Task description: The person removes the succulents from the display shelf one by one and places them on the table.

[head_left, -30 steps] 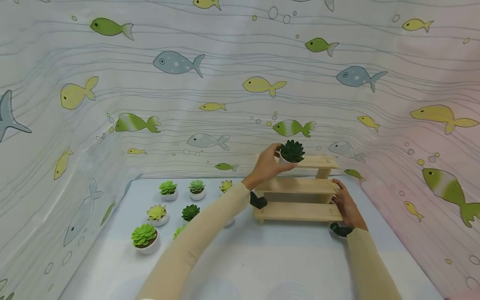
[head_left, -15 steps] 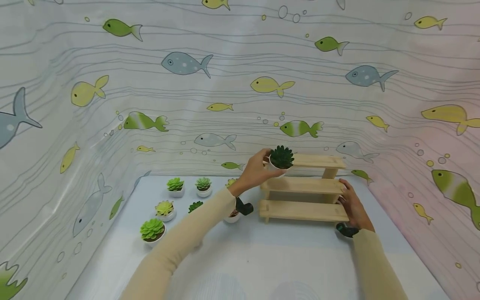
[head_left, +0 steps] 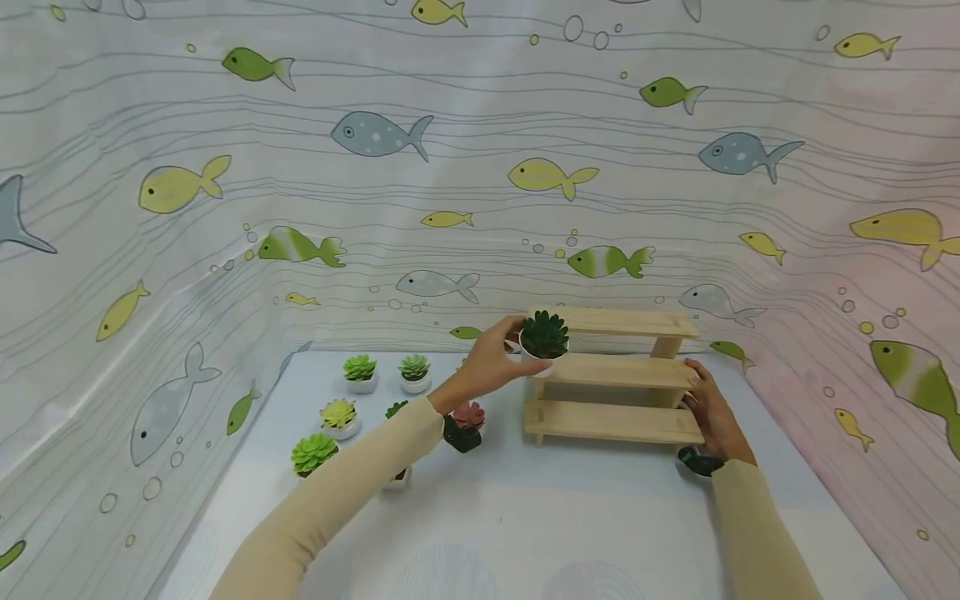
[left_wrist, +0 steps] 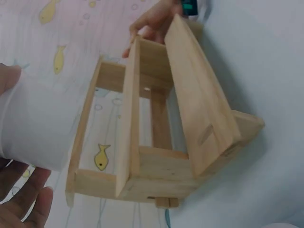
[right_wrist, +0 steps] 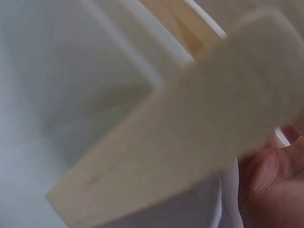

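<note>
My left hand [head_left: 487, 358] grips the white pot of a dark green succulent [head_left: 544, 333], held up in the air before the left end of a three-tier wooden plant stand [head_left: 615, 423]. In the left wrist view, thumb and fingers lie around the white pot [left_wrist: 40, 121], apart from the stand [left_wrist: 204, 109]; the plant's leaves are out of that view. At the stand's right end, my right hand [head_left: 716, 412] holds its side by the middle tier. The right wrist view has a blurred wooden board [right_wrist: 180, 133] covering part of that hand [right_wrist: 273, 175].
Left on the white table [head_left: 495, 542] stand several potted succulents, among them a bright green one [head_left: 313, 452], a yellowish one [head_left: 340, 418] and a reddish one [head_left: 468, 421]. My left sleeve [head_left: 352, 487] hides some. A fish-patterned sheet [head_left: 480, 233] encloses the back and sides.
My left hand has drawn the dark green succulent back from above the top tier, moving left and lower. The right hand stays at the stand's right end. The head view has shifted slightly.
</note>
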Motion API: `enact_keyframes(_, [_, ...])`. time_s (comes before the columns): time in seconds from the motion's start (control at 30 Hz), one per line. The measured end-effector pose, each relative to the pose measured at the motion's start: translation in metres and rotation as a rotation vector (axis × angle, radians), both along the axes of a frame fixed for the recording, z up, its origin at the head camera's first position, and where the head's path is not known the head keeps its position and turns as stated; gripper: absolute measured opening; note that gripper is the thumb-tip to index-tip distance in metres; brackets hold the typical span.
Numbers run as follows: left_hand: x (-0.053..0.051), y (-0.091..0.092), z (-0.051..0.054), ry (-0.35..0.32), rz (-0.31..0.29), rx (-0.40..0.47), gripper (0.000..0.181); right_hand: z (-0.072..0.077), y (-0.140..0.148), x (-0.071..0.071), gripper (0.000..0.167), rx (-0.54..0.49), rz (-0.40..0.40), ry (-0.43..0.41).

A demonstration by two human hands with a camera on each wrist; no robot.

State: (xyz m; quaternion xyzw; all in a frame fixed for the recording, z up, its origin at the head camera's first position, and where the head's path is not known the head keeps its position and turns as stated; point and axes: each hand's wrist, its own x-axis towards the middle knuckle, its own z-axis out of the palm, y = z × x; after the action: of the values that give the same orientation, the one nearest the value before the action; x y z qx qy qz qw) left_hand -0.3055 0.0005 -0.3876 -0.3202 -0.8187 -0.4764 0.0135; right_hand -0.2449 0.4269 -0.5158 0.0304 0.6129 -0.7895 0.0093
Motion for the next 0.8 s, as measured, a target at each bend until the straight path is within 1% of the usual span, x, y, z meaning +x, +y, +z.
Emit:
enact_keyframes(0.2, [0.007, -0.017, -0.008, 0.003, -0.002, -0.029, 0.079, -0.003, 0.001, 0.0, 0.043, -0.008, 0.007, 0.017])
enact_keyframes(0.3, [0.011, -0.027, -0.013, -0.014, -0.009, -0.036, 0.078, -0.005, 0.002, 0.0, 0.041, -0.002, 0.013, 0.024])
enact_keyframes(0.4, [0.017, -0.037, -0.017, -0.046, -0.03, -0.021, 0.077, -0.008, 0.003, -0.001, 0.04, 0.029, 0.014, 0.03])
enact_keyframes(0.47, [0.019, -0.042, -0.02, -0.074, -0.054, -0.016, 0.074, -0.009, 0.004, -0.001, 0.043, 0.05, 0.015, 0.033])
enact_keyframes(0.63, [0.028, -0.053, -0.028, -0.121, -0.12, -0.008, 0.073, -0.008, 0.005, 0.001, 0.048, 0.048, 0.028, 0.047])
enact_keyframes(0.8, [0.039, -0.063, -0.033, -0.159, -0.124, 0.029, 0.074, -0.006, 0.002, 0.002, 0.044, 0.036, 0.041, 0.05])
